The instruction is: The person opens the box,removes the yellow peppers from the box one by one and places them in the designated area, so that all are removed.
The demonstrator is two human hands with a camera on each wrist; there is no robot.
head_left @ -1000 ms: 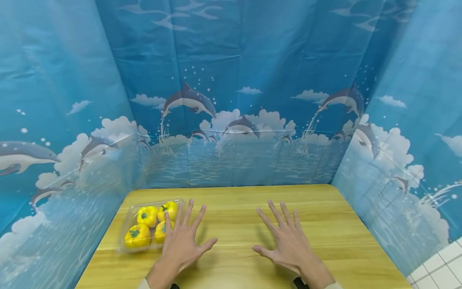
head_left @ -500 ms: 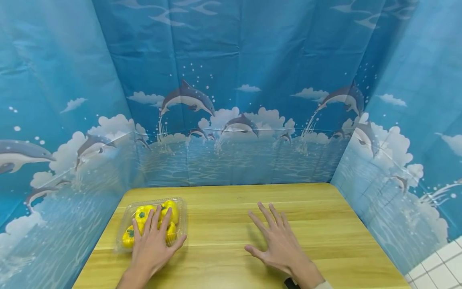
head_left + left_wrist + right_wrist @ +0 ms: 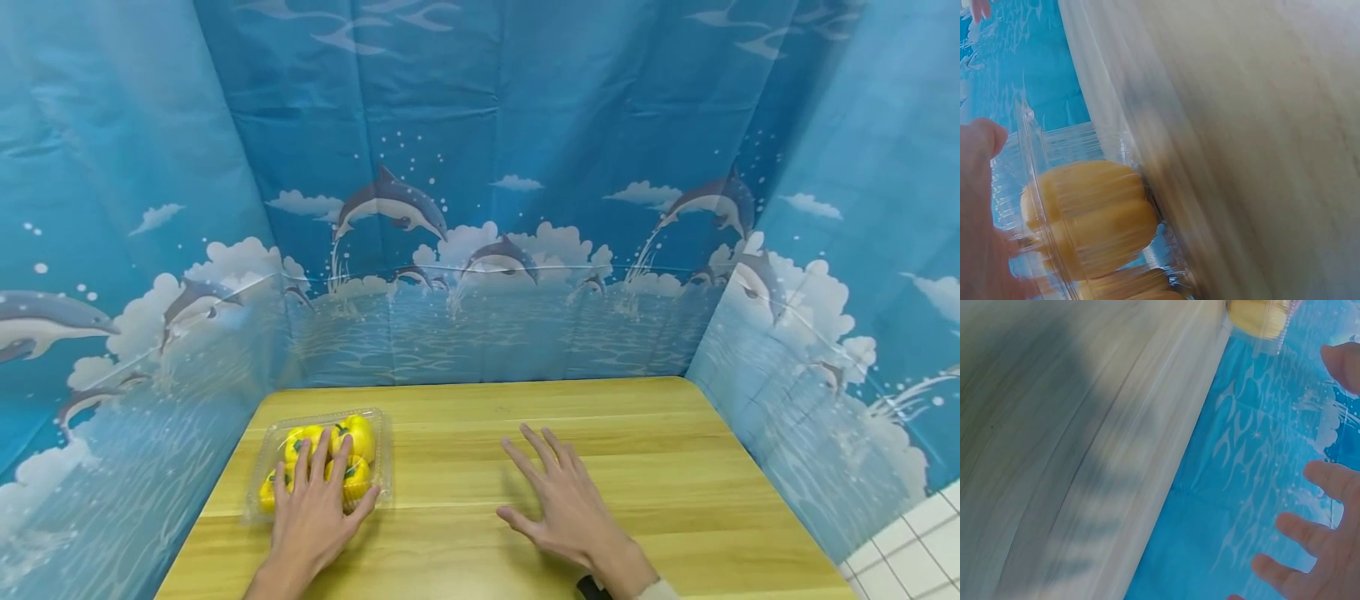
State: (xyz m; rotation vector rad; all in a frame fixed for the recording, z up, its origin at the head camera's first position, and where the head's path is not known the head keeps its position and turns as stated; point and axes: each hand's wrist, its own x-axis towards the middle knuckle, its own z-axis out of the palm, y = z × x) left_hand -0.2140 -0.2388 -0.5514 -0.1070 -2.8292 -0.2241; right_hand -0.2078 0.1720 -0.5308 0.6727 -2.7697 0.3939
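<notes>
Several yellow bell peppers (image 3: pixel 358 437) with green stems sit inside a clear plastic box (image 3: pixel 384 454) at the left of the table. Spread over the near part of the box is my left hand (image 3: pixel 311 512), its fingers extended and hiding some of the peppers. The left wrist view shows a pepper (image 3: pixel 1097 215) through the clear wall, with my hand close beside the box; whether it touches the lid I cannot tell. My right hand (image 3: pixel 566 508) hovers over the table near the middle, fingers spread, holding nothing.
The wooden table (image 3: pixel 675 467) has rounded far corners. A blue dolphin-print curtain (image 3: pixel 510 333) surrounds it at the back and both sides. White tiles (image 3: pixel 915 542) show at the lower right.
My left hand has moved left from the box's right edge to above the peppers. The right hand has drifted slightly left and its fingers are a little more bent.
</notes>
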